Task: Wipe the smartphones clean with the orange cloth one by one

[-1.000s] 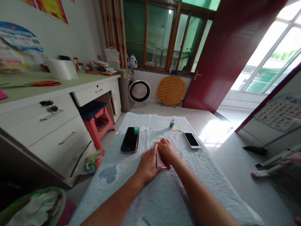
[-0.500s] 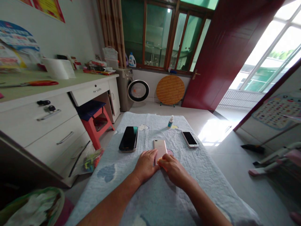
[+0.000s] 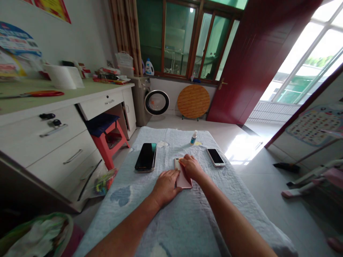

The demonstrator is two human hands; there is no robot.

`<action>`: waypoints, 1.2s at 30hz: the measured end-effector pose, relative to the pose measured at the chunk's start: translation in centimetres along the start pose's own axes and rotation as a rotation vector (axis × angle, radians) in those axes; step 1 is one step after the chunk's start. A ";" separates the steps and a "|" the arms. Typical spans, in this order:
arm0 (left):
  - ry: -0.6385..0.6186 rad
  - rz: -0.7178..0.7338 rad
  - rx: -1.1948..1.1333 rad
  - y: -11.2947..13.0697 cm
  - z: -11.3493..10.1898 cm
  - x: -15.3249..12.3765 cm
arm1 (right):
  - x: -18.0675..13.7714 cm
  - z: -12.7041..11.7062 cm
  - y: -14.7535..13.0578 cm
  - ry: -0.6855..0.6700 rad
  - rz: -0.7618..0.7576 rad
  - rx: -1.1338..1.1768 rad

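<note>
A pink-gold smartphone (image 3: 183, 181) lies back up on the cloth-covered table. My left hand (image 3: 166, 184) grips its left edge, fingertips on the back and thumb at the lower end. My right hand (image 3: 191, 167) is closed, pressing a small orange wiping pad (image 3: 181, 160), mostly hidden by the fingers, on the phone's upper end near the camera. A black smartphone (image 3: 146, 157), which seems to rest on another, lies to the left. To the right is a white phone (image 3: 215, 157) with a dark screen. A small spray bottle (image 3: 193, 137) stands upright beyond my hands.
A blue patterned cloth (image 3: 123, 217) covers the table. On the left are a desk (image 3: 104, 94), a red stool (image 3: 107, 142) and a bin (image 3: 68, 232). Behind stand a washing machine with its round door (image 3: 157, 102) ajar and a round wooden tabletop (image 3: 193, 101).
My right hand has slid the orange pad from the phone's lower end up to its upper end. My left hand stays on the left edge. The view has shifted slightly.
</note>
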State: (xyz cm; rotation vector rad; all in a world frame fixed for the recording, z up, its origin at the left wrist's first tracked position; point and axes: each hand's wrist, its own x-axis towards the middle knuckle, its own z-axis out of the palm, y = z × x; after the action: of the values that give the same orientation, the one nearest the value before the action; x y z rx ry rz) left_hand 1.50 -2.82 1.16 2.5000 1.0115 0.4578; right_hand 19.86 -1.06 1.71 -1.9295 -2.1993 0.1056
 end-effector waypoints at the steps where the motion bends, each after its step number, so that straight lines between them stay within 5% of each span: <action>1: 0.002 0.001 0.006 0.0 0.0 0.0 | 0.2 0.1 0.2 0.013 0.019 0.002; 9: -0.021 -0.016 0.015 -0.1 0.1 -0.1 | -2.9 0.6 1.1 0.076 0.097 0.097; 21: 0.009 0.000 0.027 0.1 0.0 -0.2 | -10.5 -0.6 -3.2 0.013 0.051 0.190; 36: -0.173 0.002 0.022 -0.7 -0.6 0.1 | -11.2 -0.1 -4.4 0.024 -0.095 0.240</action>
State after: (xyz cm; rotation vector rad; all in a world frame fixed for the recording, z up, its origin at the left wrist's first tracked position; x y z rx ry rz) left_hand 0.88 -2.13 1.36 2.5093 0.9506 0.2266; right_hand 16.97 -12.67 1.37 -1.6874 -2.1481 0.3143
